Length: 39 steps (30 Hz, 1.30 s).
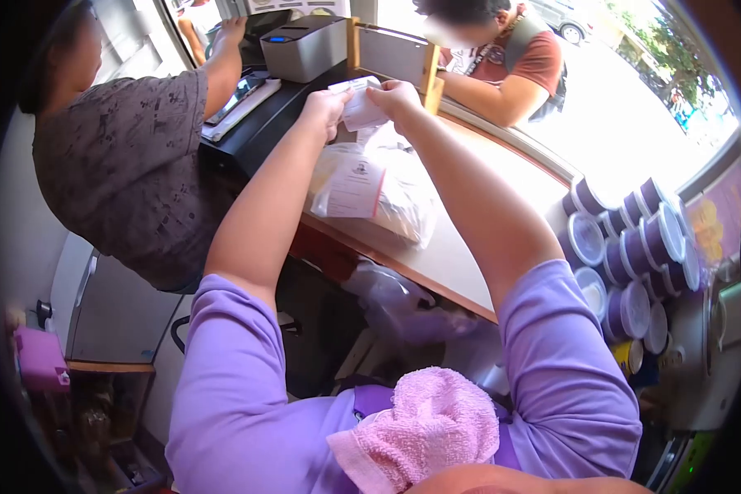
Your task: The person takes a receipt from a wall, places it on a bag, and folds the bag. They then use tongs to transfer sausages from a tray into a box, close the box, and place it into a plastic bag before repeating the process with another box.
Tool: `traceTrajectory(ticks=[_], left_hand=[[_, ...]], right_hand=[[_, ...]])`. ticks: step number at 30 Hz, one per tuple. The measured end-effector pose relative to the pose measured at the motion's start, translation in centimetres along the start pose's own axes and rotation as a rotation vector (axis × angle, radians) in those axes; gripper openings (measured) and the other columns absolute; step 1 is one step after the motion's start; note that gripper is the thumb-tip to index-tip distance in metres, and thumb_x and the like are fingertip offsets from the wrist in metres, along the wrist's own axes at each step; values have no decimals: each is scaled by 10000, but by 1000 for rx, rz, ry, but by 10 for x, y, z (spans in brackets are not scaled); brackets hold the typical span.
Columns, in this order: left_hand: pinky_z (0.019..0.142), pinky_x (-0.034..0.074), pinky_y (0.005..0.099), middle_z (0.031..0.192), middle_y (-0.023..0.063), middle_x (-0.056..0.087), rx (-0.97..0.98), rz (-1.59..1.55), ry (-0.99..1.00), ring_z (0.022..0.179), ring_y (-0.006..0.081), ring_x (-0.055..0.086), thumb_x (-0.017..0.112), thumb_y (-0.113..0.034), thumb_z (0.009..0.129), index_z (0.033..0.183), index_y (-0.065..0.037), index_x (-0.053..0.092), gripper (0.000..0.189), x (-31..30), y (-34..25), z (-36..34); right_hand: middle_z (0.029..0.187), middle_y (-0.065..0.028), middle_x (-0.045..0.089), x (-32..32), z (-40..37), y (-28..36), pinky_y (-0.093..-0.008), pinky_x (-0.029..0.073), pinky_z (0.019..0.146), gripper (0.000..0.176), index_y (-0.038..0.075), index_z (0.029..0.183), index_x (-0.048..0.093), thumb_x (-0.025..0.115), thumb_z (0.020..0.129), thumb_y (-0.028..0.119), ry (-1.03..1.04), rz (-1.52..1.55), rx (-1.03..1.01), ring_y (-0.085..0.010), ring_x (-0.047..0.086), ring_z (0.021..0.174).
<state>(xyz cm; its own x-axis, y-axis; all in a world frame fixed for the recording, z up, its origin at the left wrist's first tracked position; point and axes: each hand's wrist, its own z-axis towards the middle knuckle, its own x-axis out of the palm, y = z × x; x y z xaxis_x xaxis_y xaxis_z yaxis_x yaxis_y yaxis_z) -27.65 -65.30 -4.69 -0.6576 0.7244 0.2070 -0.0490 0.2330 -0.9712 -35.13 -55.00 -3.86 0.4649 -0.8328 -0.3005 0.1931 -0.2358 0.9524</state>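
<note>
Both of my arms reach forward over the counter. My left hand (328, 111) pinches the left edge of a white paper slip (359, 107). My right hand (395, 100) grips the slip's upper right side. Just below the slip, a white plastic bag (407, 198) sits on the counter, its gathered top rising toward my hands. A printed paper (356, 188) with a red edge lies against the front of the bag. What the bag contains is hard to make out through the plastic.
A person in a dark patterned shirt (128, 165) stands at left beside a black cash drawer (263, 123) and grey printer (305, 49). Another person in a rust-red shirt (543, 62) leans at the window. Stacked purple tubs (634, 247) stand right of the counter (469, 239).
</note>
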Motion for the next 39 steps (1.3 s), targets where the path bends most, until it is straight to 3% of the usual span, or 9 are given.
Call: traceTrajectory(ticks=[1, 5, 8, 9, 19, 29, 36, 38, 39], left_hand=[[756, 477, 340, 927, 117, 605, 5, -8, -20, 825, 221, 597, 583, -106, 833, 945, 42, 574, 186, -3, 6, 12], [715, 489, 358, 920, 125, 599, -8, 25, -102, 813, 233, 599, 577, -104, 834, 947, 45, 573, 186, -11, 30, 64], [694, 498, 369, 925, 133, 596, -49, 140, -161, 815, 244, 599, 570, -107, 836, 951, 50, 572, 194, -4, 24, 54], [709, 507, 376, 929, 135, 593, -53, 139, -150, 817, 253, 600, 569, -114, 836, 953, 53, 571, 203, -3, 26, 56], [798, 505, 370, 989, 161, 567, -217, -193, -21, 896, 271, 583, 544, -74, 839, 970, 64, 552, 191, -7, 46, 60], [765, 509, 406, 932, 151, 591, -248, -116, -13, 836, 275, 609, 563, -106, 813, 953, 47, 555, 208, -8, 53, 55], [687, 531, 416, 853, 164, 585, -229, -216, 5, 760, 279, 618, 589, -43, 766, 866, 91, 551, 172, -17, 46, 69], [701, 529, 432, 870, 173, 580, -272, -241, 43, 767, 282, 619, 593, -46, 766, 875, 98, 540, 188, -19, 54, 75], [787, 492, 416, 932, 157, 595, -279, -193, 30, 847, 280, 607, 513, -102, 809, 986, 53, 534, 236, -15, 56, 70]], right_hand=[[839, -118, 647, 9, 15, -5, -294, 489, 673, 310, 39, 932, 647, 676, 722, 265, 6, -61, 30, -180, 629, 756], [858, -123, 646, 35, 55, -22, -301, 501, 666, 314, 33, 965, 631, 665, 734, 243, 31, -204, 59, -180, 633, 777], [957, -145, 601, 46, 68, -34, -354, 520, 601, 388, 30, 1093, 542, 649, 747, 167, 104, 139, 183, -259, 623, 811], [969, -152, 580, 41, 72, -35, -362, 524, 587, 375, 15, 1094, 527, 630, 754, 134, 179, 113, 190, -281, 616, 815], [896, -129, 586, 20, 71, -52, -330, 487, 565, 371, 5, 1036, 551, 644, 731, 196, 266, 18, 166, -218, 602, 743], [878, -109, 574, 22, 65, -70, -293, 429, 519, 414, 4, 1059, 543, 664, 701, 172, 209, 75, 175, -163, 550, 709], [731, -68, 536, 26, 49, -60, -279, 406, 503, 150, 23, 830, 548, 631, 728, 96, 207, 462, 189, -144, 506, 642], [739, -75, 542, 28, 47, -62, -285, 410, 505, 147, 20, 833, 551, 629, 733, 93, 191, 468, 190, -147, 519, 652], [739, -75, 542, 27, 45, -61, -285, 410, 505, 147, 20, 833, 551, 629, 733, 93, 191, 466, 190, -147, 519, 652]])
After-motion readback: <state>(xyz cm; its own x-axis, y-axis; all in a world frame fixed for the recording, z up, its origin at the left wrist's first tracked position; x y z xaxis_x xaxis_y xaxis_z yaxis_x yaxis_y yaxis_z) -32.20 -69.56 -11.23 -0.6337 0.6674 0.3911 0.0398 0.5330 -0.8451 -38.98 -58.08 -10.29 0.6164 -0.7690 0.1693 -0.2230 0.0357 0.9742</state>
